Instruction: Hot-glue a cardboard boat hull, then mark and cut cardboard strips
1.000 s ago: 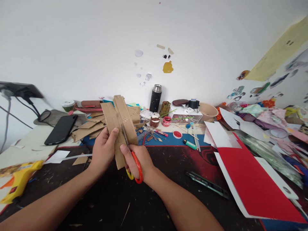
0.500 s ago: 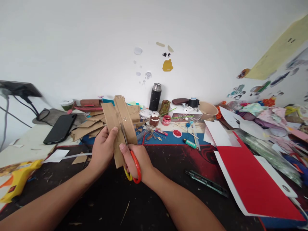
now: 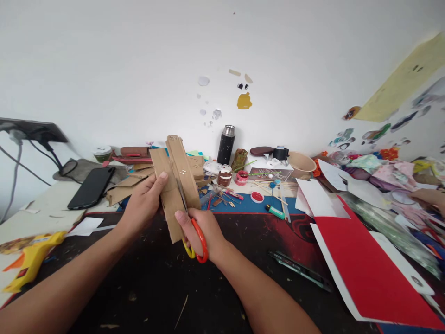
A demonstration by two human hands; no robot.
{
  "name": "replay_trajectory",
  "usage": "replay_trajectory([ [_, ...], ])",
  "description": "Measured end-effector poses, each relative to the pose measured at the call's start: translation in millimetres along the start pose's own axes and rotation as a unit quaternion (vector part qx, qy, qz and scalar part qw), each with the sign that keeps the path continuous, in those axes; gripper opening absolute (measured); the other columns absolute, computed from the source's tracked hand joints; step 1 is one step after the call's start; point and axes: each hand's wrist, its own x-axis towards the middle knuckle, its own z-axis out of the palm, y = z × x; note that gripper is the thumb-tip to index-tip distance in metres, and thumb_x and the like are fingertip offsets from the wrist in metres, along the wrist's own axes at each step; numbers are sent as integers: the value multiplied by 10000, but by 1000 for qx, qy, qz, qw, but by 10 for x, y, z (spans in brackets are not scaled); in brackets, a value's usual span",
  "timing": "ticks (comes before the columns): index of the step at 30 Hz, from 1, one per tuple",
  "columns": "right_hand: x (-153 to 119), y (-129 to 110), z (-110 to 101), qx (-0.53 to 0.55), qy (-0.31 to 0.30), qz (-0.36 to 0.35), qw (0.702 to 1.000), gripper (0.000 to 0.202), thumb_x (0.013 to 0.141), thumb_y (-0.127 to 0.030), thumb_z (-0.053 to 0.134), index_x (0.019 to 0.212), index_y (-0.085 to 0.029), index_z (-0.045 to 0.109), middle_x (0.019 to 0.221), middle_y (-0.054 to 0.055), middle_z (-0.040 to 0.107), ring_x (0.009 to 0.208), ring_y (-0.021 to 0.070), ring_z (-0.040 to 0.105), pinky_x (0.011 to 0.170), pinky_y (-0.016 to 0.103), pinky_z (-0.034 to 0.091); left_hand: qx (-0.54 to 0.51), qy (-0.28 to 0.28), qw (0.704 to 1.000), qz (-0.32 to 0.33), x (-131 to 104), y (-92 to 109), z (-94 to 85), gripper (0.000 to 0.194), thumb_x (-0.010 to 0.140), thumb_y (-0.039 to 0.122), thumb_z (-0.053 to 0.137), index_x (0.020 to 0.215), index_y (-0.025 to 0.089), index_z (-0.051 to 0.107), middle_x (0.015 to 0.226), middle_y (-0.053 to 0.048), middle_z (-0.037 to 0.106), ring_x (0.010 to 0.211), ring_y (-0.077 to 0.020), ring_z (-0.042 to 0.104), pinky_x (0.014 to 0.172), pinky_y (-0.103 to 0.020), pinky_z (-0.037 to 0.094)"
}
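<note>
My left hand (image 3: 148, 195) pinches a strip of brown cardboard (image 3: 172, 204) between thumb and fingers, holding it up above the dark mat. In my right hand (image 3: 205, 232) is a pair of scissors (image 3: 200, 241) with red and yellow handles, gripped through the loops. Their blades lie in a lengthwise slit in the cardboard, with one strip to the left and another to the right, its top end folded or layered. Behind my left hand, more cardboard pieces (image 3: 123, 191) lie in a pile, partly hidden.
A yellow glue gun (image 3: 31, 262) and a black phone (image 3: 91, 188) lie at left. Along the wall stand a black flask (image 3: 226, 144) and small paint jars (image 3: 241, 177). A utility knife (image 3: 301, 270) and red card (image 3: 378, 273) lie at right. Someone's hand (image 3: 426, 199) shows at the right edge.
The view has shifted slightly. My left thumb sits higher on the cardboard strip. The scissors remain in the slit. A hand has appeared at the far right edge.
</note>
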Motion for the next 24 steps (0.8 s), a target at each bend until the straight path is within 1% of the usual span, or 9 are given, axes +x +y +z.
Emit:
replay_trajectory([
  [2, -5, -33, -13, -9, -6, -5, 1000, 602, 1055, -783, 610, 807, -234, 600, 634, -5, 646, 552, 178, 703, 539, 239, 488, -1, 4, 1000, 3, 25, -40, -15, 564, 848, 811, 749, 885, 254, 674, 578, 37, 563, 433, -171, 492, 390, -295, 372],
  [4, -13, -76, -28, -7, -11, -4, 1000, 599, 1052, -772, 627, 804, -227, 619, 633, -3, 652, 573, 190, 729, 538, 235, 490, 7, 12, 1000, 9, 38, -79, -18, 569, 857, 811, 738, 925, 246, 712, 608, 15, 619, 485, -200, 563, 433, -311, 431],
  [7, -29, -152, -58, -13, -17, 6, 1000, 579, 1041, -733, 681, 769, -228, 605, 639, 4, 666, 618, 213, 760, 531, 235, 479, 29, 33, 999, 19, 35, -108, -16, 644, 820, 857, 740, 962, 229, 751, 728, -35, 744, 624, -250, 685, 521, -334, 534],
  [9, -36, -192, -77, -34, -18, 3, 999, 556, 1047, -675, 714, 739, -229, 594, 643, 3, 667, 639, 208, 746, 556, 240, 461, 42, 46, 998, 23, 28, -110, -16, 708, 773, 903, 745, 955, 220, 760, 795, -54, 790, 683, -265, 719, 557, -339, 570],
  [12, -32, -209, -97, -97, 0, -24, 995, 568, 1052, -603, 745, 671, -227, 558, 610, -15, 606, 620, 172, 635, 601, 261, 396, 47, 42, 998, 22, 14, -112, -21, 741, 754, 932, 736, 938, 214, 766, 816, -64, 802, 679, -261, 713, 560, -339, 572],
  [15, -15, -181, -108, -131, 13, -45, 990, 595, 1039, -613, 760, 651, -227, 528, 601, -34, 535, 610, 154, 531, 613, 285, 337, 53, 35, 998, 23, -22, -120, -5, 728, 771, 929, 725, 903, 214, 762, 795, -63, 790, 656, -253, 692, 558, -342, 570],
  [19, 1, -150, -116, -118, 8, -42, 992, 611, 1049, -650, 727, 658, -223, 533, 621, -33, 539, 629, 153, 523, 616, 287, 329, 58, 48, 996, 43, -112, -118, 61, 704, 793, 914, 720, 878, 216, 752, 788, -56, 780, 730, -283, 724, 640, -367, 612],
  [21, 0, -157, -121, -117, 5, -34, 993, 633, 1057, -666, 705, 641, -226, 520, 610, -29, 538, 629, 158, 528, 618, 289, 337, 59, 59, 996, 39, -145, -115, 88, 706, 799, 917, 703, 869, 216, 746, 778, -60, 777, 765, -302, 741, 658, -374, 617],
  [24, -12, -191, -130, -113, 3, -32, 993, 642, 1069, -674, 681, 635, -235, 508, 604, -15, 566, 641, 174, 567, 629, 291, 361, 70, 57, 995, 29, -150, -121, 96, 710, 798, 917, 698, 865, 212, 749, 785, -65, 784, 774, -305, 747, 666, -374, 616],
])
